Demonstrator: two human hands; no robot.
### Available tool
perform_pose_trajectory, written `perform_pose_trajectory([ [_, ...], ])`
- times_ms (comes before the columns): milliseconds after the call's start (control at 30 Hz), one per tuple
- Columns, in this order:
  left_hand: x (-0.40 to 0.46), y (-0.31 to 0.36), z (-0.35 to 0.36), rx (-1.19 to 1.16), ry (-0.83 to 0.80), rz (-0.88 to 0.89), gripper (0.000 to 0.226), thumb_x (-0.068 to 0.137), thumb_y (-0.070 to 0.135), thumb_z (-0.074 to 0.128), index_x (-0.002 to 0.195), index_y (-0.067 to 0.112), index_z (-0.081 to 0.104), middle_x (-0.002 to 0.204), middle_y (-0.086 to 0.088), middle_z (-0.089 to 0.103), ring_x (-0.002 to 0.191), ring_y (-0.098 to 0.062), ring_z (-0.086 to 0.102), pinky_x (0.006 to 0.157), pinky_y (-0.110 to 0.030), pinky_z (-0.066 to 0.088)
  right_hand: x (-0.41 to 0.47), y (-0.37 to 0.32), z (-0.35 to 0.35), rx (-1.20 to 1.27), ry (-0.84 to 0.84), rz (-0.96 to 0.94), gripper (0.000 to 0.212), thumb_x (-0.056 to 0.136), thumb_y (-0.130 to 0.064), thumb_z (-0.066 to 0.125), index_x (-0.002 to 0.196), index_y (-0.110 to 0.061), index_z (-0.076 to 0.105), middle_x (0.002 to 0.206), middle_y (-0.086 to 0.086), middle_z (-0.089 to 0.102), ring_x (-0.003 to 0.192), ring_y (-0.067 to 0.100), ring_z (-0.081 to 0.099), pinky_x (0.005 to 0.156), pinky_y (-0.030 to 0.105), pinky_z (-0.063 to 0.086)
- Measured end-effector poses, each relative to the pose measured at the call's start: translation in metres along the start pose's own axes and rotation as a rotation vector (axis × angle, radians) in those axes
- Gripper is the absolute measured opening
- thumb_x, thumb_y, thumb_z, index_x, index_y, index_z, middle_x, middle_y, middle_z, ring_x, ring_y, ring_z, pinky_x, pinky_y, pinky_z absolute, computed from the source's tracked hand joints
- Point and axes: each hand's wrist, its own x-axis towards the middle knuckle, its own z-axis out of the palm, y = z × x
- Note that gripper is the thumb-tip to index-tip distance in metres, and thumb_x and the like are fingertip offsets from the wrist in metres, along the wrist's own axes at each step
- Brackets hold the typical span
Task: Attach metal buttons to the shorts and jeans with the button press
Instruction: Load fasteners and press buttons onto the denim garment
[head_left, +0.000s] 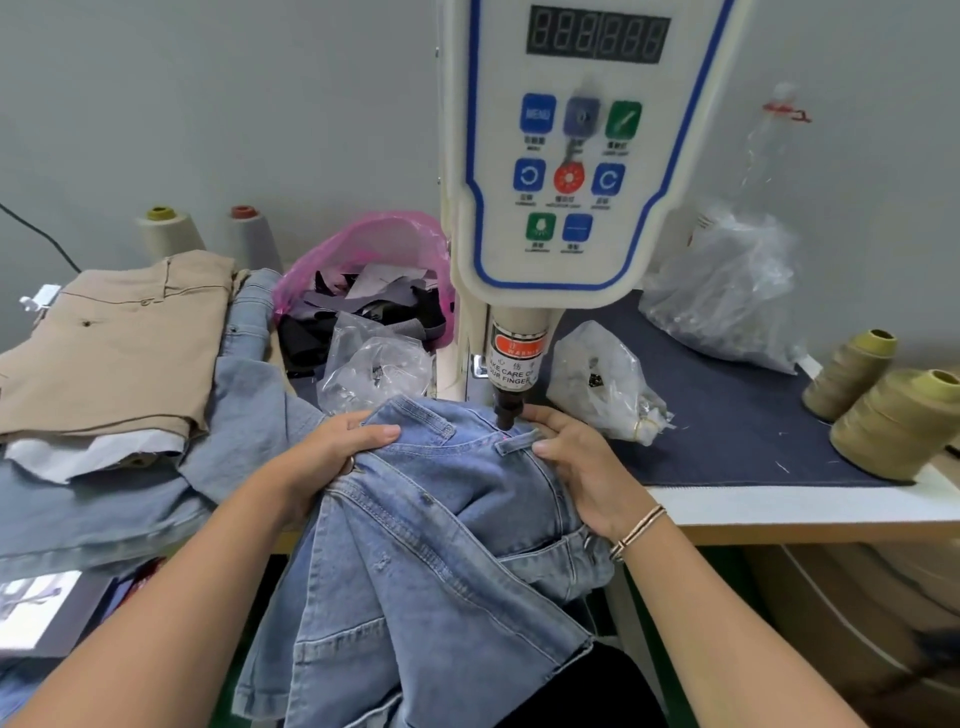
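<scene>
- A white button press (561, 156) rose at the back of the table, its front panel carrying a dark number display and blue, green and red keys; its dark punch tip (505, 413) came down onto the cloth below.
- A pair of light blue jeans (431, 545) lay bunched under the press, waistband at the punch tip and the rest hanging off the table's front edge towards the person.
- The table (779, 506) had a pale front edge and a dark blue cloth cover on its right part.
- Beige shorts (114, 343) lay folded at the left, on top of more blue denim and a white sheet.
- A pink plastic bag (363, 249) of dark fabric scraps stood behind, just left of the press.
- A large clear plastic bag (727, 291) sat at the right rear, and two smaller clear bags lay either side of the press column.
- Two olive thread cones (893, 421) stood at the far right; two pale ones stood by the wall at the left.
- The left hand (337, 441) gripped a fold of the waistband, fingers curled over the denim.
- The right hand (576, 467) held the waistband just beside the punch tip, thumb on top by a belt loop and fingers wrapped over the far edge.
- A thin bracelet (636, 530) circled the right wrist.
</scene>
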Motion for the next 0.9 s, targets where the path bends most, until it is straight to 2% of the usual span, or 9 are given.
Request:
perform_pose_trajectory([
  [100,0.0013,-0.0031,-0.0002,0.021,-0.022,0.0,0.024,0.074,0.029,0.072,0.094,0.019,0.077,0.107,-0.017,0.072,0.09,-0.032,0.071,0.071,-0.029,0.056,0.0015,0.0015,-0.0013,0.06,-0.018,-0.024,0.035,0.076,-0.007,0.057,0.11,-0.01,0.062,0.103,0.01,0.07,0.091,0.019,0.068,0.078,0.029,0.056],
  [200,0.001,-0.0069,0.0032,0.024,0.015,0.009,0.044,0.061,0.042,0.078,0.099,0.02,0.074,0.113,-0.031,0.064,0.094,-0.039,0.06,0.086,-0.047,0.045,0.0048,0.0033,0.0002,0.021,0.025,-0.037,0.027,0.079,-0.02,0.065,0.106,-0.013,0.063,0.104,0.01,0.07,0.093,0.02,0.066,0.08,0.031,0.055],
  [367,-0.0028,-0.0073,0.0039,0.02,0.049,0.023,0.048,0.06,0.048,0.076,0.099,0.02,0.073,0.114,-0.035,0.062,0.098,-0.036,0.048,0.084,-0.047,0.032,0.003,0.0031,0.0025,-0.036,0.011,-0.038,0.035,0.072,-0.004,0.058,0.106,-0.012,0.058,0.092,0.005,0.07,0.083,0.016,0.067,0.072,0.027,0.055],
  [533,-0.0042,-0.0042,0.003,-0.007,0.063,0.005,0.045,0.056,0.048,0.077,0.094,0.024,0.074,0.113,-0.028,0.064,0.099,-0.032,0.045,0.085,-0.046,0.03,0.0004,0.0012,0.0034,-0.039,0.022,-0.026,0.018,0.071,-0.006,0.059,0.087,-0.014,0.054,0.077,0.005,0.054,0.069,0.015,0.054,0.067,0.025,0.047],
  [600,-0.0047,-0.0028,0.0041,0.012,0.071,0.008,0.042,0.055,0.05,0.076,0.091,0.029,0.075,0.11,-0.022,0.065,0.098,-0.031,0.047,0.086,-0.045,0.032,-0.0001,0.0002,0.0033,-0.048,0.028,-0.027,0.014,0.072,-0.007,0.06,0.079,-0.016,0.052,0.071,0.002,0.047,0.064,0.013,0.048,0.062,0.024,0.042],
  [700,-0.0033,-0.0038,0.0029,0.011,0.063,0.015,0.046,0.059,0.044,0.076,0.097,0.019,0.074,0.111,-0.027,0.067,0.094,-0.037,0.059,0.087,-0.044,0.043,-0.0006,-0.0002,0.0038,-0.047,0.041,-0.029,0.012,0.073,-0.007,0.06,0.071,-0.018,0.054,0.067,0.003,0.047,0.061,0.014,0.046,0.059,0.026,0.039],
  [767,-0.0023,-0.0044,0.0022,0.015,0.056,0.018,0.036,0.067,0.036,0.074,0.098,0.018,0.074,0.106,-0.019,0.072,0.092,-0.032,0.07,0.078,-0.033,0.056,-0.0008,-0.0001,0.0036,-0.039,0.033,-0.028,0.014,0.072,-0.007,0.059,0.068,-0.018,0.053,0.065,0.002,0.048,0.059,0.013,0.047,0.057,0.024,0.041],
  [833,-0.0026,-0.0044,0.0023,0.002,0.049,0.019,0.032,0.072,0.032,0.069,0.1,0.017,0.073,0.102,-0.013,0.074,0.088,-0.027,0.073,0.065,-0.025,0.057,-0.0011,0.0003,0.0032,-0.035,0.025,-0.031,0.014,0.072,-0.006,0.058,0.067,-0.018,0.051,0.063,0.0,0.048,0.056,0.012,0.047,0.055,0.022,0.042],
  [900,-0.0027,-0.0048,0.0026,-0.012,0.05,0.017,0.03,0.073,0.031,0.068,0.098,0.017,0.074,0.1,-0.013,0.074,0.086,-0.026,0.073,0.064,-0.025,0.057,-0.0013,0.0006,0.0027,-0.028,0.024,-0.034,0.014,0.072,-0.006,0.057,0.068,-0.018,0.05,0.063,0.0,0.046,0.056,0.011,0.046,0.054,0.022,0.041],
])
